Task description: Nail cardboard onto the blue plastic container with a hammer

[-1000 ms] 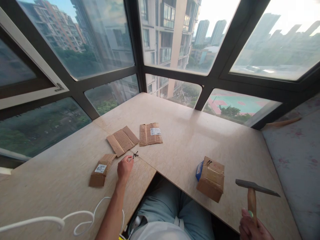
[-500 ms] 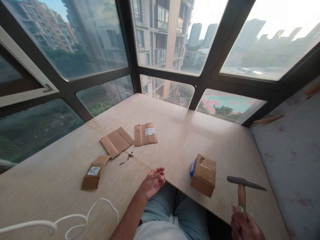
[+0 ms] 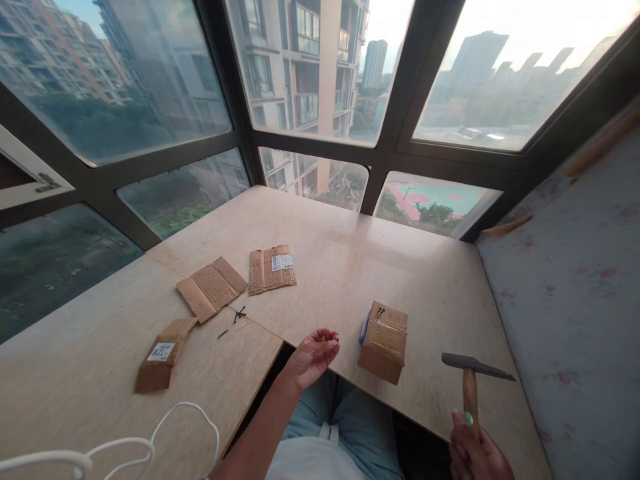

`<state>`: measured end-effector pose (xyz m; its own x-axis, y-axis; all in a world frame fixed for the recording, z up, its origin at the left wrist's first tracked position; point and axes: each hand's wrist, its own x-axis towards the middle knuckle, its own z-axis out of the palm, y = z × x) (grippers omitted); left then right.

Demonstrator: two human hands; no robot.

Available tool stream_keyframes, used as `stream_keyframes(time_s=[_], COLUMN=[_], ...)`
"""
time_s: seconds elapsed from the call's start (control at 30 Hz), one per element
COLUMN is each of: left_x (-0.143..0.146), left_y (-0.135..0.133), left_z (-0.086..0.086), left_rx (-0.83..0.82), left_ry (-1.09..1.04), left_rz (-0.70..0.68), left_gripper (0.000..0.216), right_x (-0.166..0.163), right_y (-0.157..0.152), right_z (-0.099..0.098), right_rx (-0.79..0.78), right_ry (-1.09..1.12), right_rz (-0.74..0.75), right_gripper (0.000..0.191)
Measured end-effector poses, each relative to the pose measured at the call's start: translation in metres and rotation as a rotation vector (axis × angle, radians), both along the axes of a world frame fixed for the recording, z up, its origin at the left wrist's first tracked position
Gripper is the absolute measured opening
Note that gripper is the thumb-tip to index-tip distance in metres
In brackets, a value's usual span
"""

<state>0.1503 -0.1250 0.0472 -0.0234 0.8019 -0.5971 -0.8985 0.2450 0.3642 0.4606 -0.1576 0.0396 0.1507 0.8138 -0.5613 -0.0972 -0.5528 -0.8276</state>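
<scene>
My left hand (image 3: 314, 358) is over the table's front edge, fingertips pinched on a nail of which only a small dark end shows. My right hand (image 3: 477, 452) is wrapped round the wooden handle of a hammer (image 3: 471, 393), held upright with its dark metal head on top. Between my hands stands a taped cardboard box (image 3: 384, 347), with something blue (image 3: 364, 329) showing at its left side. Two small dark nails (image 3: 381, 311) show on the box's top near the back. Several dark nails (image 3: 240, 313) lie loose on the table, left of my left hand.
Two flattened cardboard pieces, one plain (image 3: 213, 289) and one labelled (image 3: 273, 269), lie farther back. A folded cardboard piece with a label (image 3: 165, 357) is at the left. A white cable (image 3: 150, 443) curls at the front left. Windows and a papered wall (image 3: 575, 307) border the table (image 3: 320, 233).
My left hand has moved right, towards the box, and its fingers have closed in with the nail's dark end now showing. The view has turned slightly right. My right hand still holds the hammer.
</scene>
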Motion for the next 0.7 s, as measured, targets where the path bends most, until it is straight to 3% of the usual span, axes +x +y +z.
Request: stream_keyframes(time_s=[0.4, 0.7], left_x=[0.02, 0.035], left_y=[0.037, 0.078], left_z=[0.015, 0.03], left_rx=[-0.118, -0.009], left_ry=[-0.165, 0.06], left_rz=[-0.051, -0.037], left_gripper=[0.024, 0.014], right_x=[-0.006, -0.014], right_y=[0.02, 0.015], right_z=[0.022, 0.021], right_rx=[0.107, 0.07], right_ry=[-0.012, 0.022], right_rz=[-0.034, -0.019], right_gripper=[0.055, 0.055])
